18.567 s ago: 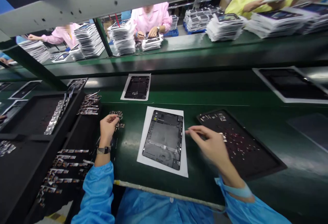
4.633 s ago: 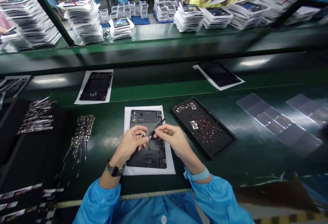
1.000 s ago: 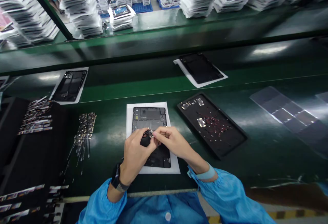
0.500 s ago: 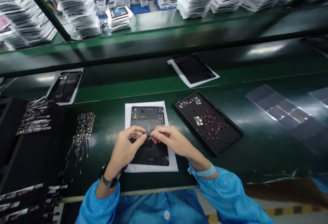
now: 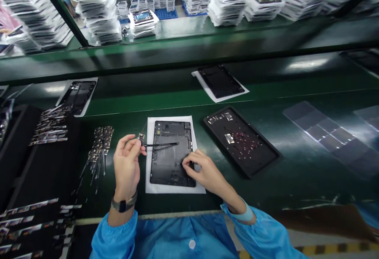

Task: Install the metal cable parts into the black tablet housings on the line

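A black tablet housing (image 5: 171, 152) lies open on a white sheet (image 5: 154, 188) in front of me. My left hand (image 5: 126, 164) is raised at the housing's left edge, fingers pinched on a small board with a thin black cable (image 5: 161, 145) that stretches right across the housing. My right hand (image 5: 204, 172) rests on the housing's lower right part, fingertips pressing down; whether it holds anything is hidden.
A black tray (image 5: 241, 140) with small parts sits to the right. Rows of small cable parts (image 5: 99, 146) lie left, beside black trays (image 5: 26, 164). Two more housings on sheets (image 5: 220, 81) (image 5: 77, 95) ride the belt. Stacks of packed units (image 5: 97, 14) stand behind, other people beyond.
My hands were together over the housing's middle. Now the left has pulled away to the left with the small cable part, and the right has dropped to the housing's lower right.
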Available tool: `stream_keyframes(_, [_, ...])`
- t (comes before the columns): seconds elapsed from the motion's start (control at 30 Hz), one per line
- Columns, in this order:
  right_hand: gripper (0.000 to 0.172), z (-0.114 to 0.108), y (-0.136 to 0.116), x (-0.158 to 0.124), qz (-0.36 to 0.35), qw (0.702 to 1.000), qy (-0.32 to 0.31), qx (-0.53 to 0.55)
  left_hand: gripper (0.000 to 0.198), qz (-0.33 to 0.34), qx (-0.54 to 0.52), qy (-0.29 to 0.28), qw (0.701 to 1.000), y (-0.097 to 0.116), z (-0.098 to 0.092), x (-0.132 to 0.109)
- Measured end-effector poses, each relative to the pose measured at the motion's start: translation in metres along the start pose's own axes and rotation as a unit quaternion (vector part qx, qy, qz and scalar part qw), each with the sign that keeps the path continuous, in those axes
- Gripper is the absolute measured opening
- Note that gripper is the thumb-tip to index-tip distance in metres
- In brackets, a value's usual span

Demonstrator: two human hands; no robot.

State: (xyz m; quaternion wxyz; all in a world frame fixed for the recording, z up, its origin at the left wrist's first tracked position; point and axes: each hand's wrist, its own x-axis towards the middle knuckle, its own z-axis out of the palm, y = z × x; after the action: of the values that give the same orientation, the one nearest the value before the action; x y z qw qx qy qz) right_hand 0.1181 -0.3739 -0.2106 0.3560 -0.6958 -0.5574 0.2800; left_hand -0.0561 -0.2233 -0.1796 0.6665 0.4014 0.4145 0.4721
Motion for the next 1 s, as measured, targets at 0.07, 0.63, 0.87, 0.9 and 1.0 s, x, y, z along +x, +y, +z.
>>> stream_keyframes(0.07, [0.014,0.003,0.000,-0.002,0.024,0.999,0.012,0.028,0.040,-0.015,-0.002,-0.010,1.000,-0.012,0.005,-0.008])
stream_keyframes(0.63, [0.037,0.007,0.003,-0.011,0.080,0.984,0.022,0.156,0.025,-0.105,0.079,-0.118,0.984,-0.068,0.034,-0.058])
stream_keyframes(0.87, [0.035,0.007,0.006,-0.012,0.078,0.981,0.034,0.176,0.029,-0.089,0.096,-0.125,0.984,-0.070,0.035,-0.060])
stream_keyframes(0.9, [0.035,0.007,0.006,-0.012,0.078,0.980,0.035,0.177,0.025,-0.087,0.107,-0.130,0.982,-0.070,0.035,-0.060])
stream_keyframes(1.0, [0.034,0.007,0.007,-0.012,0.082,0.980,0.034,0.177,0.024,-0.081,0.124,-0.137,0.979,-0.071,0.032,-0.059])
